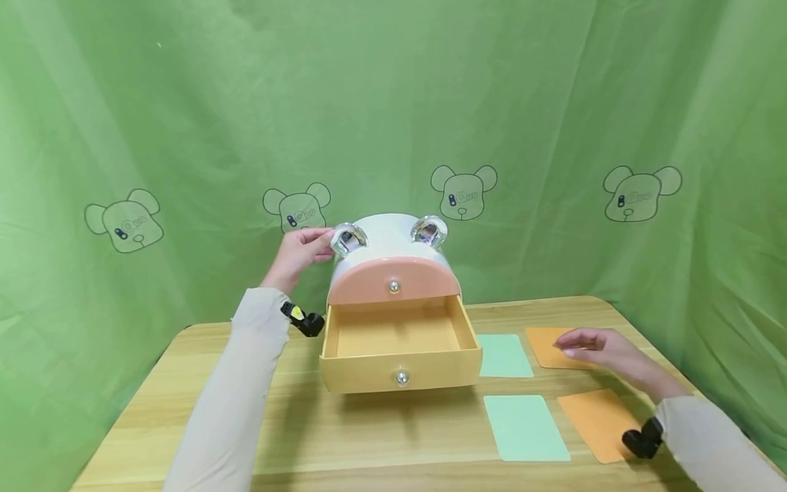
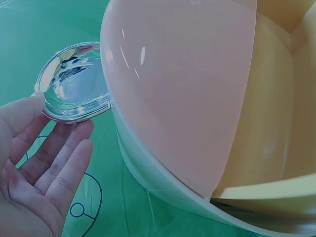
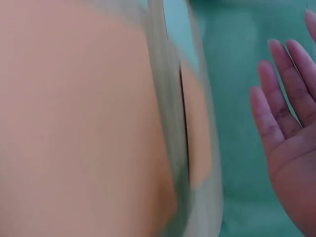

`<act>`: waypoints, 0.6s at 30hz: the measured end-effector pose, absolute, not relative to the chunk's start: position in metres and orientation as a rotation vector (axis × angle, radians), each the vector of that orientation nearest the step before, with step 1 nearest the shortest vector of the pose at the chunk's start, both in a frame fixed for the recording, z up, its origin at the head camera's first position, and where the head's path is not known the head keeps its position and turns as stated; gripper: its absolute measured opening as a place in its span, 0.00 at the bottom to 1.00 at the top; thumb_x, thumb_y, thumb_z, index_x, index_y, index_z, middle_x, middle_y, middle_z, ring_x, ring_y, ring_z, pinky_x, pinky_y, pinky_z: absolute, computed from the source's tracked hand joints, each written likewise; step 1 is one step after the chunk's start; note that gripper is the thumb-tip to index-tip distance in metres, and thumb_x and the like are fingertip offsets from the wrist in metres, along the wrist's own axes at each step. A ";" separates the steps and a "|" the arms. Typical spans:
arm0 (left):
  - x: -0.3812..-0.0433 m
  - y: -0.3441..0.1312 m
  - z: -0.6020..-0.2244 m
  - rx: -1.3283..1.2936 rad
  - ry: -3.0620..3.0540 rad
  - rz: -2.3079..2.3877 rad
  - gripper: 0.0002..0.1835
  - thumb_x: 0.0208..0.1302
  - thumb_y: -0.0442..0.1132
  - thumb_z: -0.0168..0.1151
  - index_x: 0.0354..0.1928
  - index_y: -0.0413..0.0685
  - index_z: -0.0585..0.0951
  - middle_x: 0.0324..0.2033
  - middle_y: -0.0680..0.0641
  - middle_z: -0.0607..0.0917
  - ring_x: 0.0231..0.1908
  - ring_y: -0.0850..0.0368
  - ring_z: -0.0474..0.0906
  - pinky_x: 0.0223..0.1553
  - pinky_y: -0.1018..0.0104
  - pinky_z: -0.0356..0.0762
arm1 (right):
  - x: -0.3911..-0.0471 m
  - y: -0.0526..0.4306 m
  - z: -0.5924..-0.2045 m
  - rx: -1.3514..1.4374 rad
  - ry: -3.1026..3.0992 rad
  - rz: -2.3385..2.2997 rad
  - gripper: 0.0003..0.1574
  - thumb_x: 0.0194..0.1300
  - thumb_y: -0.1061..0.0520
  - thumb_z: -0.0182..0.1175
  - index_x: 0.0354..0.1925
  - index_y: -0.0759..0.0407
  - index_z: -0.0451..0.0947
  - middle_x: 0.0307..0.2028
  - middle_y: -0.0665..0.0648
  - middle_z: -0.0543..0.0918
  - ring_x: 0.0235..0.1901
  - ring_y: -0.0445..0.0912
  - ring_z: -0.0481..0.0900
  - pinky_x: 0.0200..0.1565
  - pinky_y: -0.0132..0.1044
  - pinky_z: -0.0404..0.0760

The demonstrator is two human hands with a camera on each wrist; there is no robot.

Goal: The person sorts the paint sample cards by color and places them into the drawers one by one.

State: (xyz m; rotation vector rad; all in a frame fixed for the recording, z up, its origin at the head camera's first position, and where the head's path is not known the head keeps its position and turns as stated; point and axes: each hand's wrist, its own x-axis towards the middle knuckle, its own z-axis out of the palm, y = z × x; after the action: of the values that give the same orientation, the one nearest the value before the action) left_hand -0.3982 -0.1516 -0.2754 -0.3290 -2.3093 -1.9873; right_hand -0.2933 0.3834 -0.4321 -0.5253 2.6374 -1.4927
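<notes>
A small drawer box [image 1: 393, 239] with a white rounded top stands on the table, a shiny silver ear on each side. Its pink upper drawer [image 1: 363, 283] is closed, while the yellow lower drawer [image 1: 363, 372] is pulled out with nothing inside. My left hand [image 1: 298, 256] pinches the silver left ear [image 2: 74, 108] between thumb and fingers. Over the far orange card [image 1: 541, 342] hovers my right hand [image 1: 605, 352], holding nothing. The right wrist view shows its fingers [image 3: 279, 101] nearly straight.
Two green cards [image 1: 525, 427] lie right of the box. A second orange card [image 1: 593, 420] lies nearer the front, below my right forearm. Green curtain [image 1: 393, 102] with printed bear heads hangs behind and beside the wooden table [image 1: 203, 383].
</notes>
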 end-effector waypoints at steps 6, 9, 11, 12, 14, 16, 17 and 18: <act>-0.398 -0.152 -0.274 -0.325 -2.310 -1.998 0.19 0.65 0.40 0.59 0.55 0.37 0.76 0.44 0.43 0.84 0.40 0.53 0.82 0.45 0.68 0.82 | -0.312 0.419 -0.441 -0.457 2.731 -1.325 0.28 0.66 0.56 0.59 0.59 0.68 0.68 0.58 0.68 0.72 0.50 0.29 0.72 0.46 0.24 0.75; -0.397 -0.151 -0.275 -0.328 -2.316 -1.998 0.19 0.65 0.40 0.59 0.55 0.37 0.76 0.45 0.42 0.83 0.39 0.54 0.82 0.47 0.67 0.81 | -0.316 0.428 -0.444 -0.459 2.755 -1.255 0.32 0.65 0.55 0.60 0.63 0.66 0.65 0.62 0.71 0.66 0.56 0.35 0.68 0.48 0.25 0.73; -0.397 -0.151 -0.275 -0.326 -2.313 -1.997 0.19 0.65 0.40 0.59 0.54 0.38 0.76 0.46 0.41 0.83 0.41 0.52 0.82 0.47 0.67 0.81 | -0.319 0.432 -0.447 -0.451 2.763 -1.224 0.36 0.64 0.55 0.61 0.65 0.66 0.62 0.65 0.72 0.62 0.61 0.46 0.65 0.53 0.34 0.74; -0.397 -0.151 -0.275 -0.321 -2.309 -1.998 0.18 0.65 0.40 0.59 0.54 0.38 0.76 0.46 0.41 0.83 0.42 0.50 0.81 0.47 0.67 0.81 | -0.320 0.434 -0.449 -0.445 2.759 -1.223 0.38 0.63 0.55 0.62 0.66 0.67 0.61 0.65 0.73 0.60 0.63 0.53 0.62 0.56 0.41 0.74; -0.397 -0.151 -0.275 -0.315 -2.308 -1.995 0.18 0.66 0.40 0.59 0.55 0.38 0.76 0.47 0.41 0.83 0.44 0.47 0.81 0.46 0.68 0.82 | -0.324 0.439 -0.453 -0.429 2.759 -1.205 0.42 0.62 0.55 0.63 0.67 0.68 0.58 0.66 0.76 0.56 0.63 0.68 0.54 0.58 0.59 0.68; -0.398 -0.151 -0.275 -0.300 -2.305 -1.995 0.18 0.65 0.39 0.59 0.54 0.38 0.77 0.46 0.41 0.83 0.46 0.44 0.80 0.44 0.69 0.82 | -0.327 0.443 -0.458 -0.416 2.762 -1.186 0.46 0.60 0.55 0.64 0.68 0.69 0.54 0.67 0.78 0.52 0.63 0.74 0.50 0.56 0.71 0.60; -0.398 -0.151 -0.275 -0.296 -2.304 -1.997 0.18 0.65 0.39 0.59 0.54 0.38 0.77 0.46 0.41 0.83 0.46 0.44 0.80 0.44 0.70 0.82 | -0.328 0.446 -0.460 -0.415 2.751 -1.191 0.47 0.60 0.56 0.64 0.68 0.70 0.52 0.67 0.79 0.50 0.62 0.76 0.48 0.54 0.75 0.57; -0.399 -0.151 -0.275 -0.296 -2.306 -1.994 0.18 0.65 0.40 0.59 0.54 0.38 0.77 0.46 0.41 0.83 0.46 0.44 0.80 0.44 0.70 0.82 | -0.329 0.448 -0.462 -0.409 2.751 -1.178 0.49 0.59 0.56 0.64 0.69 0.70 0.50 0.67 0.80 0.48 0.62 0.77 0.46 0.54 0.76 0.54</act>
State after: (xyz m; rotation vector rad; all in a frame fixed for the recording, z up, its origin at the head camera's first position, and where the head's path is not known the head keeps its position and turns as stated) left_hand -0.3986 -0.1508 -0.2750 -0.2958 -2.3063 -1.9939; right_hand -0.3292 0.4476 -0.4618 -0.4090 2.7512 -1.1784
